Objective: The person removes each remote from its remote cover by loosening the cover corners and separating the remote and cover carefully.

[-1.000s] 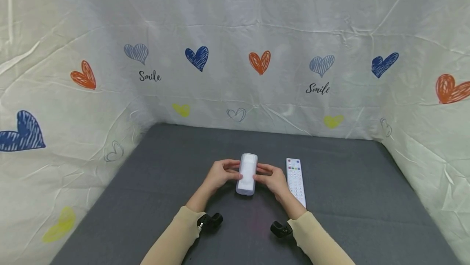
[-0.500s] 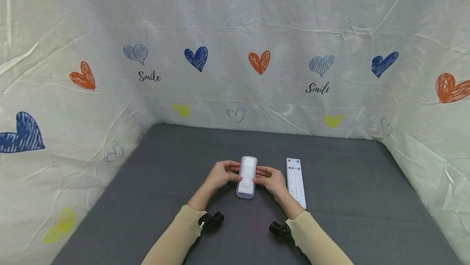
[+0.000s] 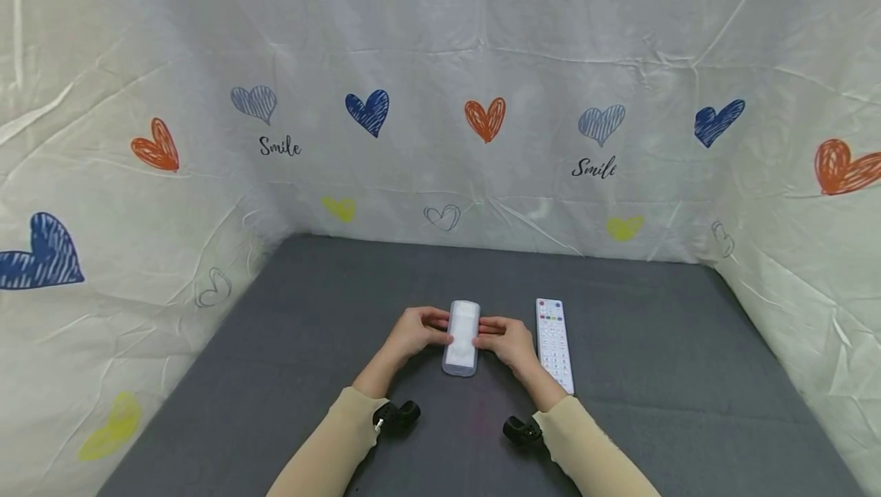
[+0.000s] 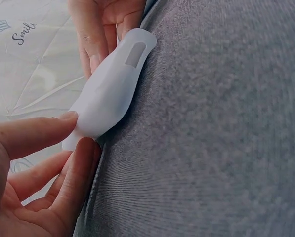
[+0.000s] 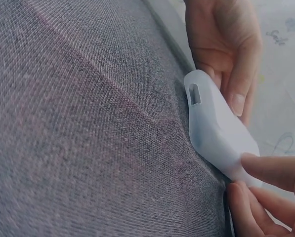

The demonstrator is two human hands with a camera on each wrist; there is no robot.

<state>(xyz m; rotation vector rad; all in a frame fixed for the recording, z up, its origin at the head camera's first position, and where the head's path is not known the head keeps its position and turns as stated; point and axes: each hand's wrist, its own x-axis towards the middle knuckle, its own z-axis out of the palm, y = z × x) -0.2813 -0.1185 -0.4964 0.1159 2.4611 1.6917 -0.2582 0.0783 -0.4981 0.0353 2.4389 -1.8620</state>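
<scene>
A white translucent silicone remote cover (image 3: 461, 338) lies lengthwise on the dark grey tabletop, with a small slot in its near end. My left hand (image 3: 411, 332) pinches its left edge between thumb and fingers. From the other side my right hand (image 3: 512, 340) pinches the right edge. In the left wrist view the cover (image 4: 105, 94) has a bulged, smooth outline. The right wrist view shows the same cover (image 5: 214, 128) low against the cloth. Whether a remote sits inside it, I cannot tell.
Just right of my right hand lies a white remote control (image 3: 554, 344), buttons facing up, its lower end close to the right wrist. Grey cloth (image 3: 661, 375) covers the table. A white sheet printed with hearts (image 3: 537, 30) hangs behind and at both sides.
Both hands have drawn the cover a little toward me along the table. Their pinch on its edges stays the same, and the remote control has not moved.
</scene>
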